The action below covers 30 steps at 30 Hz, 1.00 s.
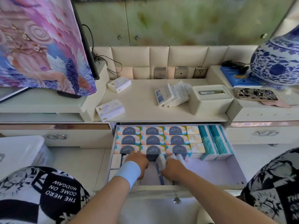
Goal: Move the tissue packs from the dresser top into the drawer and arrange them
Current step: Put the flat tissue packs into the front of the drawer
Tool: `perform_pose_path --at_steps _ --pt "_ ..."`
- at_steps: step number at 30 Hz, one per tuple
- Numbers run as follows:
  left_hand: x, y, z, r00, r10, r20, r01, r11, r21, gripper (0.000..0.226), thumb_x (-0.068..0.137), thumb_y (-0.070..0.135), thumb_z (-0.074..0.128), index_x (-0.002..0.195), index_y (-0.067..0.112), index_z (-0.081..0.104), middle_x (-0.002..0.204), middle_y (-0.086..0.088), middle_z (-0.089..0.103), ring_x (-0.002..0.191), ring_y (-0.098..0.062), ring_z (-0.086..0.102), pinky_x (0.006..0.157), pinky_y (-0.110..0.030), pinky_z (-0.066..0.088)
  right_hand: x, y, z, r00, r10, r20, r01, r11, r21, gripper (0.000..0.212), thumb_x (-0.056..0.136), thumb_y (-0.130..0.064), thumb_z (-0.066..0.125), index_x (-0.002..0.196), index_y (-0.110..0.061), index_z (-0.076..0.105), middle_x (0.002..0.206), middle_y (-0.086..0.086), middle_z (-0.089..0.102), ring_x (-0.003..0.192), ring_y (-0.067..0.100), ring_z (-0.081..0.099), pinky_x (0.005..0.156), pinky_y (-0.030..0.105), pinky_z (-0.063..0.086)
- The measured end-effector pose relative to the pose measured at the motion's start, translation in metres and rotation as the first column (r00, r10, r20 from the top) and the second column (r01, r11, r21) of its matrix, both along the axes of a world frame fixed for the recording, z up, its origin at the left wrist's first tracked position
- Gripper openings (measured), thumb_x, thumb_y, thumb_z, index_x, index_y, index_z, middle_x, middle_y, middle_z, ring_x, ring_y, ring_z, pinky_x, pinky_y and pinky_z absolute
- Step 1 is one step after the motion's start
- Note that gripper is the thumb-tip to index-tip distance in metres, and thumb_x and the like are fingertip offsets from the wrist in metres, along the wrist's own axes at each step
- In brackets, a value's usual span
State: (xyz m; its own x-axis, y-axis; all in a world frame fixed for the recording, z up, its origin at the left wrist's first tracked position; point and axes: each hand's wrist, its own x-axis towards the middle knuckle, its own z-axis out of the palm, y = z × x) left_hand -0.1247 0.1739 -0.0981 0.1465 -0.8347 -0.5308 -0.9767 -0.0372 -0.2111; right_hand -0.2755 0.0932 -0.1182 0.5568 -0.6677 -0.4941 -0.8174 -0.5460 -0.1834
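Both hands are down in the open drawer. The right hand has its fingers curled round a white-and-blue pack, holding it on edge on its left side, probably so it slots tight against the filled rows just beyond the fingertips. The left hand reaches into the same front gap, and whether it grips anything can't be told. Farther beyond both hands, loose packs wait on the dresser top.
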Motion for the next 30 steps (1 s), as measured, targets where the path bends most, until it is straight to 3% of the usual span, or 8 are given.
perform_pose_path --at_steps 5,9,16,20,24,27,28,30 --pt "0.01 0.011 0.007 0.96 0.14 -0.24 -0.187 0.965 -0.183 0.056 0.085 0.016 0.064 0.136 0.022 0.042 0.14 -0.005 0.043 0.13 -0.027 0.036 0.109 -0.039 0.034 0.019 0.008 0.005 0.98 -0.188 0.063 0.16 0.937 0.31 0.039 0.091 -0.041 0.054 0.119 -0.015 0.063 0.116 0.006 0.067 0.107 0.023 0.063 0.096 0.036 0.051" --pt "0.018 0.023 0.011 0.893 0.22 -0.392 -0.357 0.878 -0.32 0.058 0.091 0.006 0.054 0.143 0.023 0.037 0.148 0.0 0.039 0.137 -0.023 0.032 0.113 -0.036 0.033 0.041 0.026 0.006 0.896 -0.439 0.066 0.276 0.667 0.693 0.027 0.094 -0.029 0.058 0.118 -0.017 0.064 0.106 0.009 0.07 0.085 0.027 0.073 0.079 0.039 0.062" --pt "0.018 0.041 0.005 0.916 0.118 -0.383 -0.26 0.902 -0.345 0.049 0.099 0.019 0.047 0.146 0.028 0.036 0.147 0.0 0.038 0.134 -0.021 0.034 0.108 -0.037 0.039 0.053 0.028 -0.001 0.82 -0.573 -0.003 0.351 0.499 0.792 0.033 0.099 -0.014 0.038 0.108 -0.015 0.069 0.099 0.013 0.074 0.087 0.03 0.073 0.082 0.043 0.061" --pt "0.02 0.043 0.005 0.945 0.111 -0.309 -0.214 0.922 -0.324 0.049 0.097 0.042 0.049 0.144 0.028 0.041 0.145 0.001 0.038 0.132 -0.021 0.035 0.108 -0.038 0.039 0.055 0.03 -0.002 0.853 -0.521 0.043 0.247 0.473 0.846 0.033 0.098 -0.008 0.046 0.12 -0.027 0.062 0.102 0.01 0.071 0.085 0.028 0.072 0.08 0.041 0.061" --pt "0.02 0.038 0.01 0.978 0.103 -0.182 -0.152 0.947 -0.281 0.057 0.089 0.048 0.058 0.138 0.023 0.045 0.14 -0.003 0.038 0.129 -0.024 0.036 0.108 -0.039 0.037 0.053 0.025 -0.002 0.891 -0.431 0.144 0.189 0.639 0.745 0.026 0.1 -0.018 0.05 0.119 -0.032 0.061 0.104 0.008 0.072 0.083 0.027 0.075 0.073 0.038 0.062" --pt "0.019 0.029 0.012 0.987 0.079 -0.138 -0.11 0.967 -0.231 0.059 0.082 0.036 0.068 0.136 0.023 0.046 0.137 -0.005 0.039 0.128 -0.027 0.035 0.106 -0.04 0.037 0.046 0.016 0.006 0.954 -0.121 0.275 0.081 0.985 0.15 0.026 0.102 -0.025 0.042 0.109 -0.019 0.066 0.106 0.007 0.071 0.088 0.025 0.069 0.072 0.032 0.054" --pt "0.017 0.026 0.012 0.992 0.047 -0.119 -0.073 0.972 -0.224 0.059 0.081 0.03 0.07 0.135 0.021 0.047 0.136 -0.006 0.039 0.128 -0.027 0.034 0.105 -0.039 0.037 0.041 0.013 0.01 0.964 -0.041 0.263 0.066 0.994 -0.087 0.026 0.101 -0.027 0.042 0.107 -0.019 0.065 0.107 0.004 0.07 0.092 0.023 0.067 0.073 0.031 0.051" --pt "0.012 0.017 0.013 0.995 -0.026 -0.098 0.006 0.98 -0.197 0.061 0.078 0.015 0.073 0.135 0.02 0.05 0.137 -0.007 0.04 0.129 -0.028 0.034 0.104 -0.038 0.037 0.029 0.006 0.017 0.965 -0.067 0.254 0.137 0.954 -0.267 0.024 0.099 -0.033 0.045 0.109 -0.02 0.063 0.109 0.001 0.069 0.095 0.02 0.066 0.073 0.029 0.049"
